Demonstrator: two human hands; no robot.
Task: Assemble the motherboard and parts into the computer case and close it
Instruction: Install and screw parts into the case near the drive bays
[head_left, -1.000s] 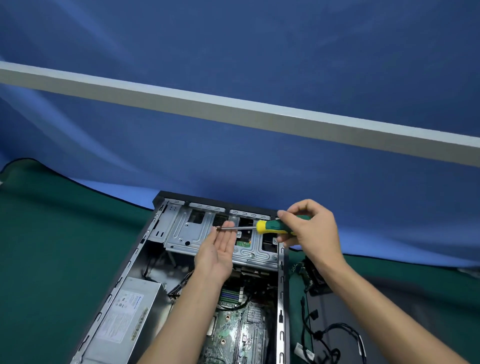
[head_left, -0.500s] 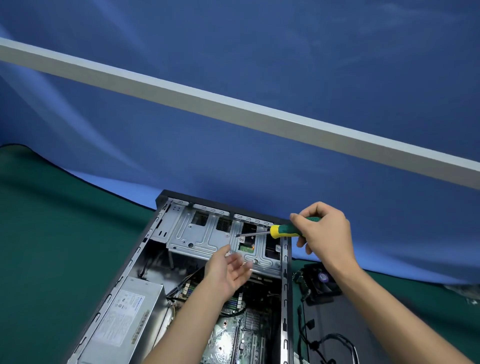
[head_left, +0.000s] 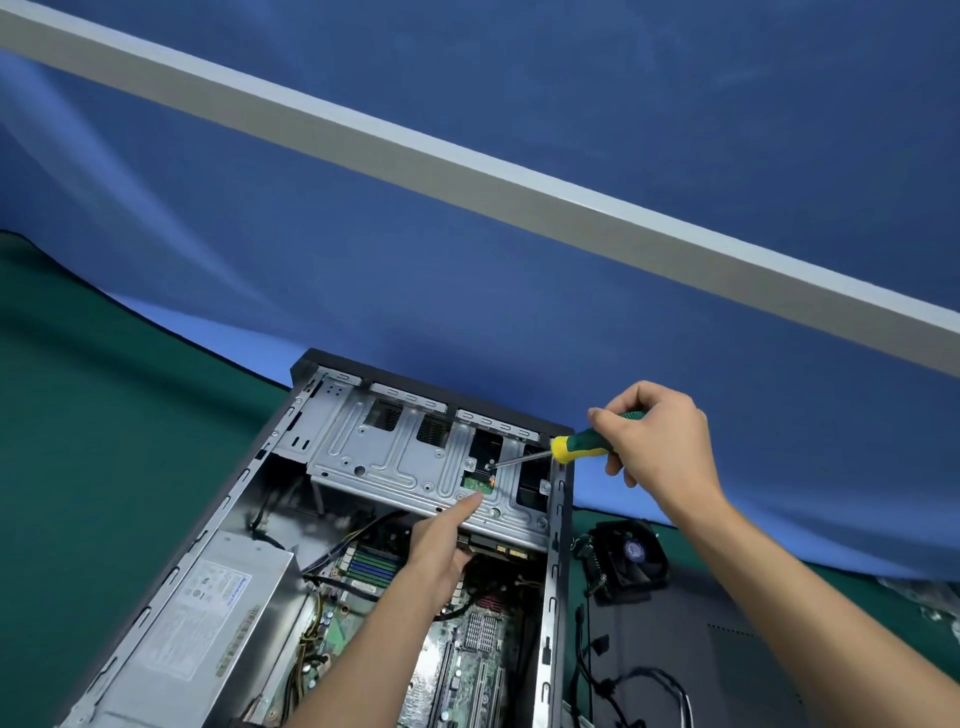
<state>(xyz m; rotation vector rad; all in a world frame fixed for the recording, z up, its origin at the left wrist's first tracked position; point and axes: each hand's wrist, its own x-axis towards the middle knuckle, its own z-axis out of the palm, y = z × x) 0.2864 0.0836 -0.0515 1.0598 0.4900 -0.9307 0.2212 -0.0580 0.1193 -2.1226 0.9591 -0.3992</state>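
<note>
Open grey metal computer case (head_left: 558, 525) lies lower centre on green tabletop (head_left: 104, 467). Right hand (head_left: 657, 447) grip holds green-yellow screwdriver (head_left: 576, 448), tip on silver drive cage (head_left: 415, 467). Left hand (head_left: 441, 540) loose, index finger at cage's front edge.

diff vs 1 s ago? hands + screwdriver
The left hand let go of the screwdriver shaft and dropped toward the motherboard, one finger now extended at the drive cage. The screwdriver tip swung down into a cage opening. Unchanged: the right hand grips the handle; the case is open.
</note>
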